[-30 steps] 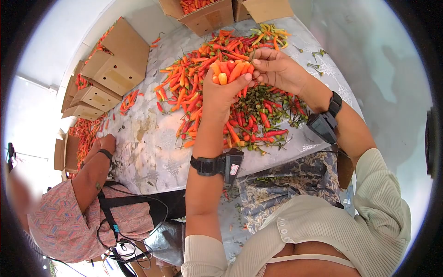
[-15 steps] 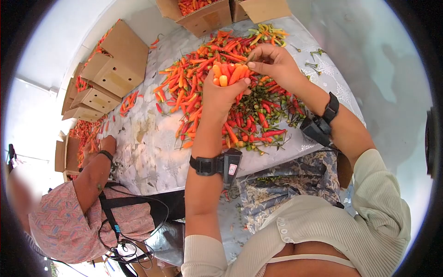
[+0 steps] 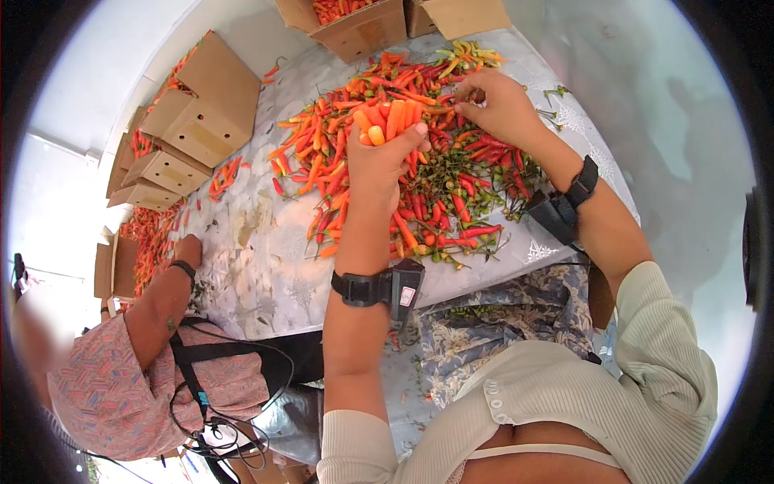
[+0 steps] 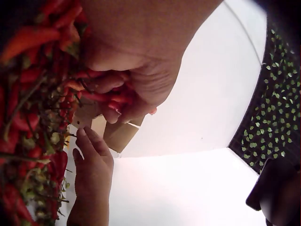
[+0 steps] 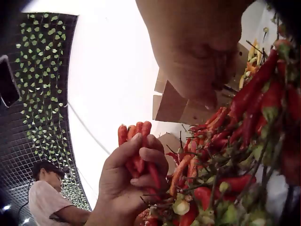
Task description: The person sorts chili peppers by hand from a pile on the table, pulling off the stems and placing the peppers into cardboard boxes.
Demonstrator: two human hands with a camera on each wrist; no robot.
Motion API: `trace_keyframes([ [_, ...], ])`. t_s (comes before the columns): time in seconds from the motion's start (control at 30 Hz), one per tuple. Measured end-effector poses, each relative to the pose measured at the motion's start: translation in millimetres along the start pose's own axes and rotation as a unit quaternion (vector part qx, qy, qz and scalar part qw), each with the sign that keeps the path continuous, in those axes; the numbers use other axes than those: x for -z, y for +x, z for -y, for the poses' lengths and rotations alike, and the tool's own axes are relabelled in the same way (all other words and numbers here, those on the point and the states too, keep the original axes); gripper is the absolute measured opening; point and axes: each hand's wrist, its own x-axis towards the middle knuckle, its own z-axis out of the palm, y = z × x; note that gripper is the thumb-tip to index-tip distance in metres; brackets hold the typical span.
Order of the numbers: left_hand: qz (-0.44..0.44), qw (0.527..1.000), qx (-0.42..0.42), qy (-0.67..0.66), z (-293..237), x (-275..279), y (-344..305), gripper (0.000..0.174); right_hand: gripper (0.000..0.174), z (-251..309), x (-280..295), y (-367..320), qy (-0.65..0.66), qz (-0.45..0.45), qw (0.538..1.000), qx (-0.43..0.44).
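Observation:
My left hand (image 3: 376,165) grips a bundle of orange and red chili peppers (image 3: 395,117), their smooth ends upward, with the thumb across the front. In the right wrist view the same hand (image 5: 134,174) has its fingers curled round the peppers (image 5: 136,127). To its right, my right hand (image 3: 504,109) is over the far right part of a chili pepper heap (image 3: 322,153). Its fingers are bent, with the fingertips right at an orange pepper's end; I cannot tell whether they pinch it. Green stems (image 3: 443,181) lie in the heap below the hands.
Cardboard boxes of chilies stand at the back (image 3: 363,32) and left (image 3: 201,113). Yellowish peppers (image 3: 472,56) lie at the heap's far edge, with loose stems (image 3: 556,93) to the right. Another person (image 3: 153,363) works at the left, an arm on the table (image 3: 266,282).
My left hand has shifted slightly left with the bundle. My right hand first met the bundle, then drew away to the right with its fingertips pinched, and is now farther right.

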Motion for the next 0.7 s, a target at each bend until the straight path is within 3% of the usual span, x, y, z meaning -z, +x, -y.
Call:
trace_keyframes([
  [0.1, -0.002, 1.000, 0.002, -0.018, -2, 1, 0, 0.028, 0.029, 17, 14, 0, -0.070, 0.114, 0.987, -0.086],
  [0.2, 0.011, 0.999, -0.018, -0.046, 2, 1, 1, 0.029, 0.034, 15, 20, -4, -0.116, 0.274, 0.951, -0.089],
  [0.3, 0.024, 0.998, -0.025, -0.048, 4, 1, 3, 0.029, 0.027, 11, 20, -3, -0.056, 0.310, 0.947, -0.069],
  [0.4, 0.015, 0.999, -0.015, -0.035, 2, 0, 0, 0.029, 0.028, 6, 14, 0, 0.015, 0.277, 0.960, -0.044],
  [0.5, 0.010, 1.000, -0.006, -0.020, 2, 0, 1, 0.030, 0.027, 12, 9, 2, 0.209, 0.215, 0.945, -0.129],
  [0.6, 0.009, 1.000, -0.007, -0.019, 2, -1, 0, 0.031, 0.024, 32, 22, 3, 0.345, 0.205, 0.889, -0.223],
  [0.7, 0.012, 0.999, -0.011, -0.035, 5, -1, 2, 0.031, 0.018, 33, 11, 1, 0.506, 0.172, 0.806, -0.255],
])
